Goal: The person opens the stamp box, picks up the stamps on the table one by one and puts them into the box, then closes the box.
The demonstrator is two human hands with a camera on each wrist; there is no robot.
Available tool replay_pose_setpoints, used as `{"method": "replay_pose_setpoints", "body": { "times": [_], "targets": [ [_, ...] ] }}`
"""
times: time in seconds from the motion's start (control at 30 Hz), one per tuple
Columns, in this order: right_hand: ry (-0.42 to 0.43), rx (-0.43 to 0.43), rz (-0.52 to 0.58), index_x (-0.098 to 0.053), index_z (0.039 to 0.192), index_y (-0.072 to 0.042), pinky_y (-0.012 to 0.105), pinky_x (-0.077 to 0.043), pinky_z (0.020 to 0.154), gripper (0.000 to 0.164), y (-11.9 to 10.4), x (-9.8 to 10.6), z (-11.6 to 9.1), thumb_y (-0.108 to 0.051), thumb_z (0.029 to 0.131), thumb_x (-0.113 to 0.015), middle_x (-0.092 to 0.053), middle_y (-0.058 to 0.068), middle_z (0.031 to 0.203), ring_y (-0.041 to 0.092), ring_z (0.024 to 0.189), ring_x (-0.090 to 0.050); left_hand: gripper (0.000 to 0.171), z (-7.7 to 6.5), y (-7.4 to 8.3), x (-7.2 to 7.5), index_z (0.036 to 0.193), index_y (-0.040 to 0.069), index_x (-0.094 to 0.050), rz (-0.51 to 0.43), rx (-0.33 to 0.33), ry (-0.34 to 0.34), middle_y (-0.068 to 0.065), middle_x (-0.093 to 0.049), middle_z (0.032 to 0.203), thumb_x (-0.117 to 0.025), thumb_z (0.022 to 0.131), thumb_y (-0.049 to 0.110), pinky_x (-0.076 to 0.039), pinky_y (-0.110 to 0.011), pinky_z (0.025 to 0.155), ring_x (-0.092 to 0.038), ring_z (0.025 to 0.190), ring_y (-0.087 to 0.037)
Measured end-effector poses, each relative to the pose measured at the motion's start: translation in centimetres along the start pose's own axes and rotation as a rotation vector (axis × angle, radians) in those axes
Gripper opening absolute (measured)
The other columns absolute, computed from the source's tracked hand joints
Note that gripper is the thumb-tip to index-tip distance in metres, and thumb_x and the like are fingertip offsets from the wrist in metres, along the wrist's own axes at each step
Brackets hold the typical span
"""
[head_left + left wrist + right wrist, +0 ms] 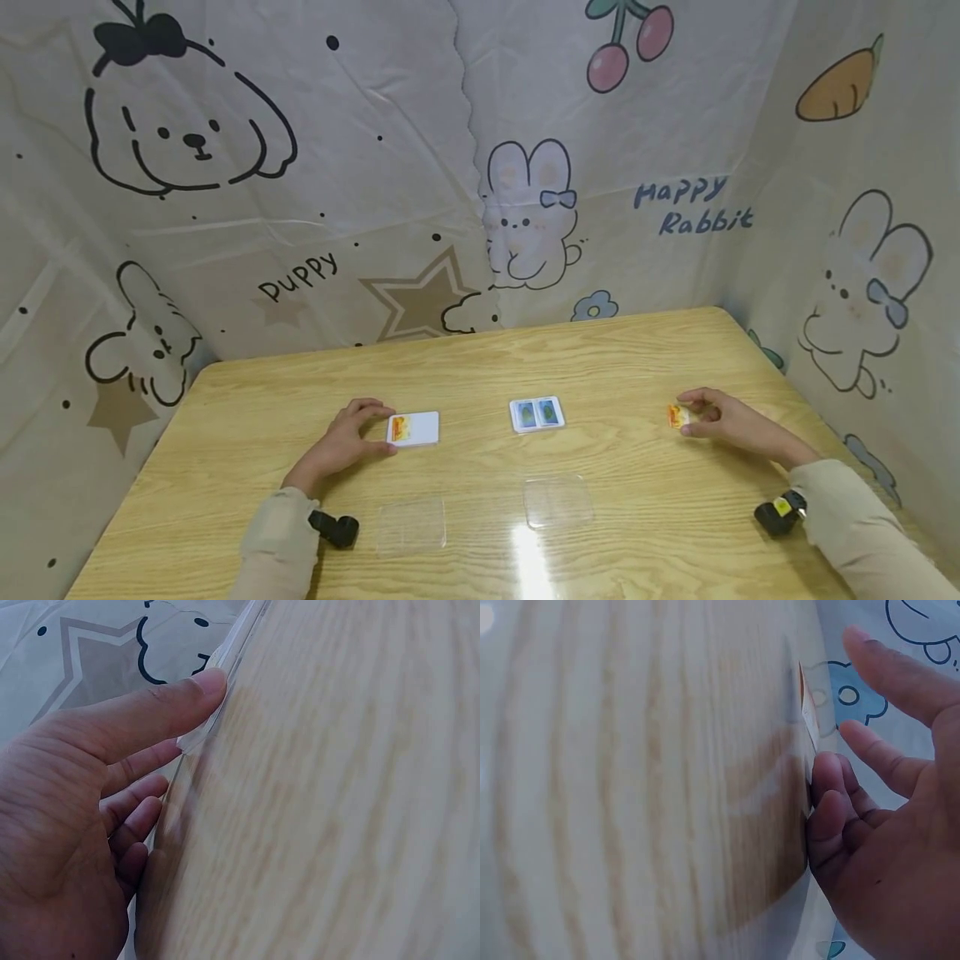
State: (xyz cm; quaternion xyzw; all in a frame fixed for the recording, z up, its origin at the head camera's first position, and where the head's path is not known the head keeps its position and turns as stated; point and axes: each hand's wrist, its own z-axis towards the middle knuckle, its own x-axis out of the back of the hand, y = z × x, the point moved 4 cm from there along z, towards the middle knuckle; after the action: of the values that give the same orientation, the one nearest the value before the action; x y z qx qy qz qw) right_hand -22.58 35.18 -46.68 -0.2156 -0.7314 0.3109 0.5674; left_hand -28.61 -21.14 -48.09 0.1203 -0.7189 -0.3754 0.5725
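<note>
Losing the near edge of the table [637,458] below view. Gripping a white tray [423,428] with the left hand [345,437], nearer the left edge. Spreading thumb and forefinger of the right hand [726,423] around an orange card [677,416], nearer the right edge, not showing clearly any touch. Seeing printed cloth [405,183] behind the far edge.

My left hand [339,440] grips a flat white case [425,427], orange card [401,428] hand-side; a loose orange-yellow card [677,416] lies by my right hand [722,421].
</note>
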Motion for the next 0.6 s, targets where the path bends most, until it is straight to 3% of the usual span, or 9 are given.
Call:
{"method": "replay_pose_setpoints", "body": {
  "times": [0.23, 0.6],
  "targets": [
    [0.015, 0.020, -0.039, -0.050, 0.130, 0.009, 0.021, -0.040, 0.076, 0.061, 0.1, -0.3, 0.5, -0.028, 0.087, -0.072, -0.053, 0.021, 0.118, 0.021, 0.100, -0.046, 0.061, 0.0, -0.1, 0.0, 0.132, 0.010, -0.057, -0.011, 0.010, -0.004, -0.017, -0.036, 0.144, -0.078, 0.080, 0.033, -0.029, -0.067, 0.102, -0.030, 0.132, -0.044],
    [0.052, 0.029, -0.140, -0.056, 0.123, 0.008, 0.044, -0.045, 0.084, 0.056, 0.0, -0.5, 1.1, -0.030, 0.085, -0.073, -0.057, 0.022, 0.114, 0.030, 0.102, -0.052, 0.061, 0.0, -0.1, 0.0, 0.132, 0.008, -0.056, -0.033, 0.004, -0.019, -0.019, -0.035, 0.145, -0.078, 0.081, 0.033, -0.029, -0.067, 0.103, -0.028, 0.133, -0.045]
  ]
}}
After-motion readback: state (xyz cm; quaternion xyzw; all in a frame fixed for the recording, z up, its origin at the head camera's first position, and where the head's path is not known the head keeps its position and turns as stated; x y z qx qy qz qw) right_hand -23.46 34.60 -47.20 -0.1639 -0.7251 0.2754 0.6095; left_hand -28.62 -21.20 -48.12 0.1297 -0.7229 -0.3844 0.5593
